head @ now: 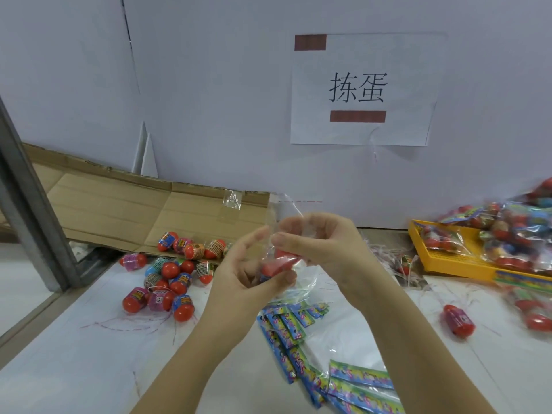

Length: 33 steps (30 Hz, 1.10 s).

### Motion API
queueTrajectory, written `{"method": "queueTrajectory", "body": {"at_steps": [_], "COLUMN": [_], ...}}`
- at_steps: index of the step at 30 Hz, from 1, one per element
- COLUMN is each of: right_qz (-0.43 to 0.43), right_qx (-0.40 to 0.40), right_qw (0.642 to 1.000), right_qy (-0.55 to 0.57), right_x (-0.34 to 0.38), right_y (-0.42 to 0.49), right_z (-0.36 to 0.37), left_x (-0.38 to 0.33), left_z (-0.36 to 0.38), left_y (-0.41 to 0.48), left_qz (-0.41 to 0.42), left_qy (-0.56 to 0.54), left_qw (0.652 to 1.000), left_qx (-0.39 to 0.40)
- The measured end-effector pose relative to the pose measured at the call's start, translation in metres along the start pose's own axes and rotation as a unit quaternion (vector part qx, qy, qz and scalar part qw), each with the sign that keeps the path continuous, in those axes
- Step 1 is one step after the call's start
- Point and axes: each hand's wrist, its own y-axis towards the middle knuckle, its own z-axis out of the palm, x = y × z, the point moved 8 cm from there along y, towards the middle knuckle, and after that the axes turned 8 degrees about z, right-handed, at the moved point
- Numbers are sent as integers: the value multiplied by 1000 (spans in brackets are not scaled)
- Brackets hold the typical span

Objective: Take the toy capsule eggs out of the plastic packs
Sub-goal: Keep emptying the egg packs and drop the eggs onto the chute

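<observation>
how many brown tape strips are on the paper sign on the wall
2. One brown tape strip sits at the top left corner of the paper sign; the other lies below the printed characters. None appears hidden.

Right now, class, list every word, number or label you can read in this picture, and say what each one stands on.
"拣蛋": large black characters on the white paper sheet on the wall.
Labels on the loose eggs: too blurred to read.
Print on the blue-green card strips: too small to read.
Print on the packs in the yellow tray: blurred, unreadable.
Label on the egg in the held bag: not readable.
</observation>
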Motion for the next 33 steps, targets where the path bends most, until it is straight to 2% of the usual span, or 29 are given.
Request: {"method": "queueTrajectory", "body": {"at_steps": [8,13,16,20,25,27,33], "right_qz": [-34,-37,-10,4,-23,-31,-7], "right_qx": [-7,31,57,72,46,36,81], "right_qw": [999,998,998,995,997,998,992], "right_qy": [30,41,-7,-72,-56,-32,-95], "right_x": [7,10,5,1,2,1,-4], "right_y": [0,-3,-2,-1,2,4,3], "right_z": [-1,3,1,-1,-9,-11,-7], "left_x": [-2,1,2,0,-2,1,1], "left_z": [4,-3,-12,-15,-8,-10,-12], "left_y": [-3,0,2,3,3,3,2], "left_qz": [-2,-15,-18,-16,-11,-17,-15], "left_qy": [-16,-23,-63,-84,-108,-108,-103], "left_qw": [1000,999,996,993,993,992,991], "left_qx": [18,-18,-65,-77,-43,-55,-86]}}
